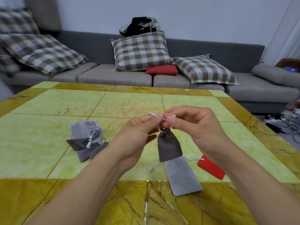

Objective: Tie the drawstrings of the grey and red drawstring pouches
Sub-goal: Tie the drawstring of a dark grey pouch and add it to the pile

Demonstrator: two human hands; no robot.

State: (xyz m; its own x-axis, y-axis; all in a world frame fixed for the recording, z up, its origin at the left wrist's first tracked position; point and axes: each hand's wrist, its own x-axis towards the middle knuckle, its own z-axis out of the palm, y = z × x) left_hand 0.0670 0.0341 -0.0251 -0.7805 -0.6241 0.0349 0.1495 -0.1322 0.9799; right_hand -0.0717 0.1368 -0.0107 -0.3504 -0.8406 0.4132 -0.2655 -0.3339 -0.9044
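Our left hand [138, 132] and right hand [193, 125] pinched white drawstrings [153, 114] above table [48, 120], dark grey pouch [168, 146] dangling, mid-tie. Tied grey pile [86, 140] sat left. Light grey pouch [183, 176], red pouch [211, 169] lay untied.

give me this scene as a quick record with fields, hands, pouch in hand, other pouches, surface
left hand: pinches a white drawstring end
right hand: pinches the other drawstring end
pouch in hand: dark grey pouch, hanging from its drawstrings above the table, neck cinched
done pile: grey pouches heaped at left, necks gathered
waiting: light grey pouch lying flat below the held one; red pouch flat at right, partly hidden by the right forearm
surface: yellow-green tiled table
background: grey sofa with checked cushions
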